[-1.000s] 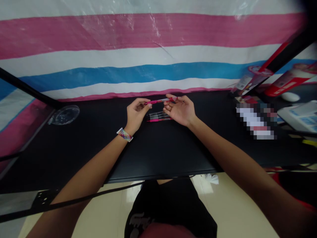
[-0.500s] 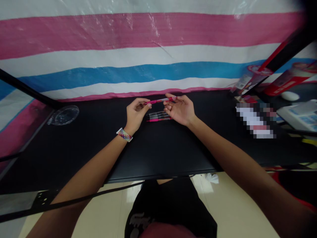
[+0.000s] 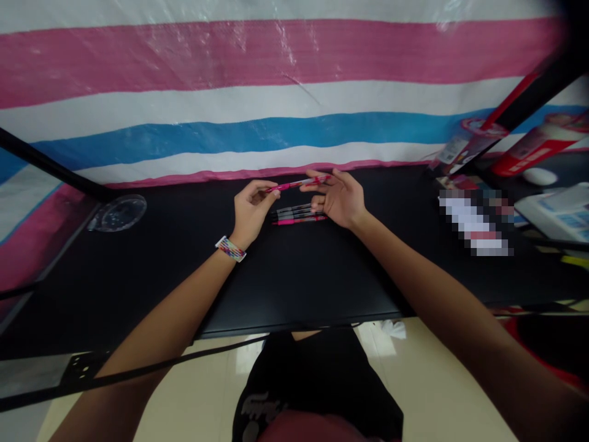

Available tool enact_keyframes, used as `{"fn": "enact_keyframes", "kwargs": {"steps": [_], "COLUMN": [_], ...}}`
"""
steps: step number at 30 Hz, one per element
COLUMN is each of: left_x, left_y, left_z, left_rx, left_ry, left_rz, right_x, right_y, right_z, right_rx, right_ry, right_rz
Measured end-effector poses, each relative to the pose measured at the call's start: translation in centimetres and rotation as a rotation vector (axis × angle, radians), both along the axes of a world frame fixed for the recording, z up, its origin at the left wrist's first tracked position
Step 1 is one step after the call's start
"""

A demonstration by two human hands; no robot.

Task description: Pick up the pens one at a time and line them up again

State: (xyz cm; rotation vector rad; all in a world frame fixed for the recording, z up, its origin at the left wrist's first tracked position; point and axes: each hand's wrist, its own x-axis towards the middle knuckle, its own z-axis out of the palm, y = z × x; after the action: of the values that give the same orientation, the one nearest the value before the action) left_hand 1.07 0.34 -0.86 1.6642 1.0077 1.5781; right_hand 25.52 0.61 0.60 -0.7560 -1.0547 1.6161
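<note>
A pink pen [image 3: 294, 184] with a clear barrel is held slightly tilted above the black table. My left hand [image 3: 252, 209] pinches its left end between thumb and fingers. At the other end my right hand [image 3: 341, 197] has its thumb by the pen's tip and its loosely bent fingers behind the barrel. Below the held pen, several pens lie side by side in a row; the nearest is a pink pen [image 3: 288, 221], and pens with grey grips [image 3: 289, 212] lie beyond it. My right fingers partly cover the row's right ends.
On the black table [image 3: 294, 276], a clear plastic lid [image 3: 122, 213] lies at the left. To the right stand a plastic cup [image 3: 464, 147] and a red container [image 3: 536, 147], with a white rounded object [image 3: 540, 177] nearby. A striped sheet [image 3: 276, 98] hangs behind the table.
My right hand has shifted slightly right along the held pen, and its fingers have spread a little. More of the pen row's right ends shows. My left hand stays nearly still.
</note>
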Motion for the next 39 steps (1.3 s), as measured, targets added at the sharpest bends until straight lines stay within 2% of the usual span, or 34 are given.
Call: {"fn": "enact_keyframes", "kwargs": {"steps": [4, 6, 9, 15, 25, 29, 36, 39], "left_x": [-0.5, -0.7, -1.0, -1.4, -1.6, -1.5, -0.9, -0.8], "left_y": [0.8, 1.1, 1.4, 1.6, 2.2, 2.1, 0.6, 0.3], "left_z": [-0.7, -1.2, -1.8, -2.4, -3.4, -3.1, -0.9, -0.6], "left_rx": [0.017, 0.011, 0.006, 0.027, 0.045, 0.013, -0.08, -0.088], "left_ry": [0.101, 0.18, 0.28, 0.427, 0.493, 0.508, 0.711, 0.729], "left_rz": [0.056, 0.064, 0.062, 0.043, 0.103, 0.107, 0.127, 0.127], "right_x": [0.4, 0.7, 1.3, 2.1, 2.2, 2.2, 1.9, 1.8], "right_y": [0.5, 0.7, 1.1, 1.7, 1.8, 1.6, 1.3, 1.2], "right_z": [-1.1, -1.5, -1.8, -2.3, -2.7, -2.4, -1.9, -2.0], "right_rx": [0.238, 0.345, 0.454, 0.548, 0.623, 0.675, 0.767, 0.81], "right_ry": [-0.305, -0.454, -0.609, -0.769, -0.844, -0.918, -1.095, -1.123], "right_rz": [-0.231, -0.287, -0.287, -0.236, -0.212, -0.211, -0.201, -0.201]}}
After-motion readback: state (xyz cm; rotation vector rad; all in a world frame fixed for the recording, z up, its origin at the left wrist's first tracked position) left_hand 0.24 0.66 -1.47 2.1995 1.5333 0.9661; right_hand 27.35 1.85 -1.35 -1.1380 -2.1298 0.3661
